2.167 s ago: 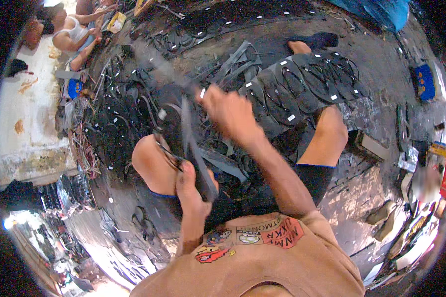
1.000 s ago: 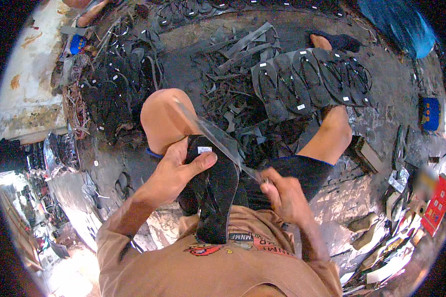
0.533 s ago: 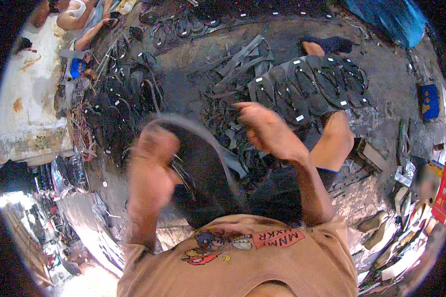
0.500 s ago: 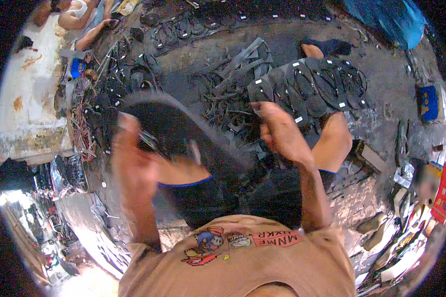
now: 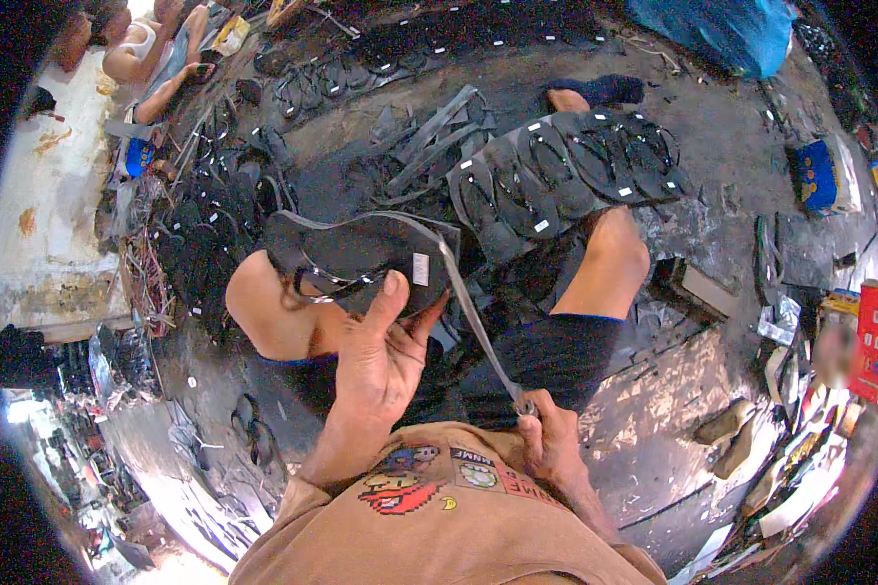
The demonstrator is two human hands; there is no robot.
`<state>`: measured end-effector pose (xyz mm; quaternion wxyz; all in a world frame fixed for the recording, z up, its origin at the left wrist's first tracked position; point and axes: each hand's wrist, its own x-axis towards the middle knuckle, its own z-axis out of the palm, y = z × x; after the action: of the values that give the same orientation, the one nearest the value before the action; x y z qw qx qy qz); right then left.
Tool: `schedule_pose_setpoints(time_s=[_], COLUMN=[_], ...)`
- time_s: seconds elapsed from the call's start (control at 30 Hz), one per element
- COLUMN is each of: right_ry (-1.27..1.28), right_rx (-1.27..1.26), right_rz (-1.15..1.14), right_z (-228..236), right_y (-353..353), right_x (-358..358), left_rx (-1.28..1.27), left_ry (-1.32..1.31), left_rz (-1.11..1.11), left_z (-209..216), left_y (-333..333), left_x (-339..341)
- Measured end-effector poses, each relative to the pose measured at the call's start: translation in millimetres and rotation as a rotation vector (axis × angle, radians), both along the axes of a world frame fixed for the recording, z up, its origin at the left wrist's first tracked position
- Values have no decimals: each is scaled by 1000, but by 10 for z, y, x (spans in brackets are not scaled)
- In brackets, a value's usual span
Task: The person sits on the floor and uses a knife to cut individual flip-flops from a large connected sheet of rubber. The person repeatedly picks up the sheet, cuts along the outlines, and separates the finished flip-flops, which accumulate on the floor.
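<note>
I've got left hand pinching black rubber-looking flip-flop, 10 o'clock; right hand, 5 o'clock, curled tight round long narrow grey piece, strip or blade unclear. Hard tug could twist flip-flop loose.

Tan T-shirt, colourful cartoon print; black shorts, blue hems.
</note>
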<state>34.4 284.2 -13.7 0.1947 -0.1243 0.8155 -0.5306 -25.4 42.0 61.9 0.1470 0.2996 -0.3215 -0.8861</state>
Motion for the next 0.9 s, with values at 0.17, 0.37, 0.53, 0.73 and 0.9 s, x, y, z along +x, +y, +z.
schedule_pose_setpoints(time_s=[0.17,0.37,0.53,0.73,0.9], right_ry=[2,-18,-72,-302,-202], right_rx=[259,274,58,-299,47], right_rz=[61,328,431,-18,288], right_z=[-31,236,125,8,213], right_y=[117,-281,-771,-905,-632], right_x=[-341,-1014,-1279,-1178,-709], left_rx=[-68,-123,-251,-52,-20], left_ry=[-87,-134,-171,-139,15], left_rz=[-93,-235,-402,-339,-169], left_z=[-354,-464,-485,-429,-502], left_y=[-90,-191,-189,-360,-334], left_x=[207,440,638,714,659])
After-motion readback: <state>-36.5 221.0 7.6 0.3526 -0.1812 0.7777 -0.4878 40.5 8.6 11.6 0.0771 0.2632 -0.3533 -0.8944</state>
